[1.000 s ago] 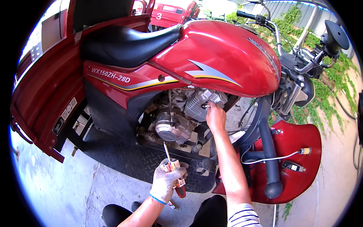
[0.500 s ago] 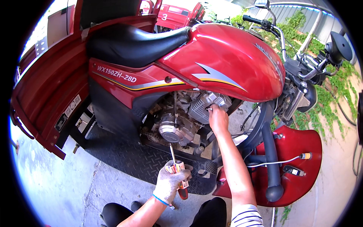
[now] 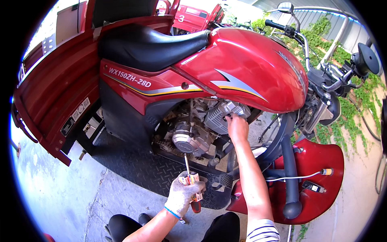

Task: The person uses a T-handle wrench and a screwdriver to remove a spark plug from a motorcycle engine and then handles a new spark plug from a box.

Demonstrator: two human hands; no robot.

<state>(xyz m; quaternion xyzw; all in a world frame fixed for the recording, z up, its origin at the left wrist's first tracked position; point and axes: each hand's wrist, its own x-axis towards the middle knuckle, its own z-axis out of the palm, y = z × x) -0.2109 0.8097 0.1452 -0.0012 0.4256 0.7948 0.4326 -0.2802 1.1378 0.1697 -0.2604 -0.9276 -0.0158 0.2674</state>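
Note:
My left hand point(image 3: 180, 195), in a pale knit glove, is closed round a screwdriver point(image 3: 186, 164) with a long silver shaft and a red handle end. Pressed in the same grip is a small printed carton point(image 3: 192, 179), orange and white. The shaft points up toward the round engine cover point(image 3: 186, 142) of a red motor tricycle point(image 3: 242, 64). My bare right hand point(image 3: 238, 128) reaches to the finned cylinder point(image 3: 219, 117), its fingertips pinched together at the fins. Whatever they grip there is too small and hidden to name.
A black chequered footboard point(image 3: 137, 171) with a foot pedal point(image 3: 225, 180) lies below the engine. At the right, the red front mudguard point(image 3: 322, 161) carries a black tube bar point(image 3: 291, 177), a white cable point(image 3: 298, 176) and a small black device point(image 3: 313, 186). The cargo box point(image 3: 60, 97) stands at left.
The whole view has shifted slightly, so the tricycle sits a little further right. Both hands keep nearly the same places and grips.

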